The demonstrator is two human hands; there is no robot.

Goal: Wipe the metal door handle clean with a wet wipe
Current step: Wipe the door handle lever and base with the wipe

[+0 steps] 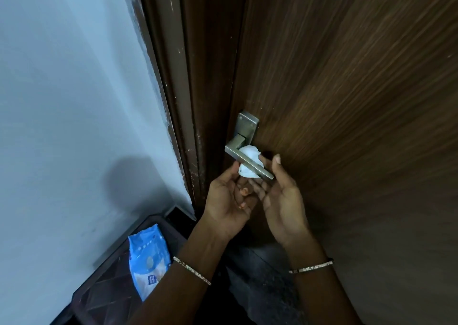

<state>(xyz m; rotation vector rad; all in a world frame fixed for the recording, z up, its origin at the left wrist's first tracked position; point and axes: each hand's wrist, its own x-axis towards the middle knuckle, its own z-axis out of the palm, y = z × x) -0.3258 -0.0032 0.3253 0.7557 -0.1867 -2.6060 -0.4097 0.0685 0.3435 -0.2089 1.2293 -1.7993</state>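
The metal door handle (250,164) is a square lever on a steel plate, mounted on the dark wooden door (347,101). A bunched white wet wipe (250,153) is wrapped behind and under the lever. My left hand (226,203) is below the lever, palm up, with its thumb and a finger on the wipe's lower left edge. My right hand (282,200) comes in from the right. Its fingers press the wipe's right side under the lever, and its thumb sticks up apart from them. Both wrists wear thin bangles.
A blue-and-white pack of wet wipes (148,257) lies on a dark carved wooden surface (106,290) at the lower left. The brown door frame (188,101) runs beside the handle, with a pale wall (74,101) to its left.
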